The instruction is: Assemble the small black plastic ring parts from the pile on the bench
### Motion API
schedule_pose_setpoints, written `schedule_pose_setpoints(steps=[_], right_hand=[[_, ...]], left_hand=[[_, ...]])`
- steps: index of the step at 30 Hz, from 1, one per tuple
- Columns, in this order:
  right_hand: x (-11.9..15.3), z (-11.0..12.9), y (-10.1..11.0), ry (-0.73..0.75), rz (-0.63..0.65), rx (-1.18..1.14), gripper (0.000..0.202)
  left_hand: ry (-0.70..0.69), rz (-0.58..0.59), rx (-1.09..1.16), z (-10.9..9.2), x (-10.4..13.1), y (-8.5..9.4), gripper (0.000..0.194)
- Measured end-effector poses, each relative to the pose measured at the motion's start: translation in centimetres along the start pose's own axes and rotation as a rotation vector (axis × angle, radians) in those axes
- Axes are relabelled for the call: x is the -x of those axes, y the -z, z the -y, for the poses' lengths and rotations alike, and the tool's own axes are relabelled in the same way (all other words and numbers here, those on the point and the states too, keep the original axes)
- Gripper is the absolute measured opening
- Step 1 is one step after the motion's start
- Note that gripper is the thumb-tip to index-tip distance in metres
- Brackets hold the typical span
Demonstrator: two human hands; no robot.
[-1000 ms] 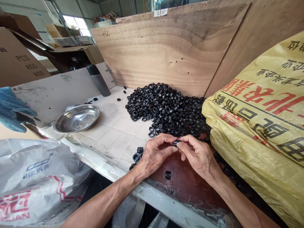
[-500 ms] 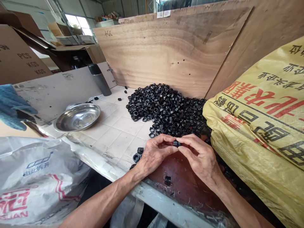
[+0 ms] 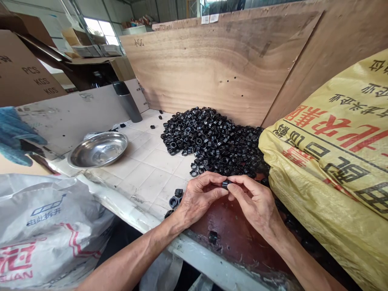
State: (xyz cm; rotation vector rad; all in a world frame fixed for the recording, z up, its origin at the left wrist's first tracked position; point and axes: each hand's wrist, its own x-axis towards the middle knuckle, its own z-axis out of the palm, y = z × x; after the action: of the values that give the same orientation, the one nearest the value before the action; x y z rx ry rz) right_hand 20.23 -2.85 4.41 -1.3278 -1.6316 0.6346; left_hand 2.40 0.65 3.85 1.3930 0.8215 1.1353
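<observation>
Between the fingertips of both hands is a small black ring-shaped part (image 3: 226,184). My left hand (image 3: 200,198) pinches it from the left, thumb below and fingers above. From the right, my right hand (image 3: 254,202) grips the same part with thumb and fingers closed on it. Just beyond the hands lies a large pile of similar black parts (image 3: 203,135). One loose black part (image 3: 213,237) rests on the reddish-brown surface (image 3: 236,230) below the hands. A few more black parts (image 3: 173,201) sit left of my left wrist.
A shiny metal bowl (image 3: 100,150) and a dark bottle (image 3: 127,102) stand at the left on the tiled surface (image 3: 145,169). A yellow sack (image 3: 327,161) borders the right side, a white sack (image 3: 51,230) the lower left. Wooden boards (image 3: 212,68) rise behind the pile.
The fingers of both hands have shifted slightly around the small black part, which now looks a little more tilted. The view has moved very slightly.
</observation>
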Motion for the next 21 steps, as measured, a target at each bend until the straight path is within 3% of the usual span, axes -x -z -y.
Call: schedule_pose_setpoints(steps=[3,8,12,16,21], right_hand=[[-0.08,0.07,0.07,0.040,-0.016,-0.021,0.011],[-0.18,0.14,0.28,0.246,-0.038,0.026,0.013],[-0.13,0.05,0.24,0.147,-0.035,0.002,0.017],[0.03,0.06,0.12,0.034,-0.055,0.000,0.030],[0.12,0.65,0.14,0.031,-0.032,0.070,0.021]], left_hand=[[0.003,0.003,-0.013,-0.13,0.00,0.05,0.015],[0.122,-0.006,0.030,-0.35,-0.01,0.14,0.020],[0.178,-0.006,0.108,-0.51,-0.08,0.26,0.023],[0.056,0.002,0.062,-0.34,-0.05,0.30,0.019],[-0.120,0.040,-0.004,0.06,0.12,0.23,0.017]])
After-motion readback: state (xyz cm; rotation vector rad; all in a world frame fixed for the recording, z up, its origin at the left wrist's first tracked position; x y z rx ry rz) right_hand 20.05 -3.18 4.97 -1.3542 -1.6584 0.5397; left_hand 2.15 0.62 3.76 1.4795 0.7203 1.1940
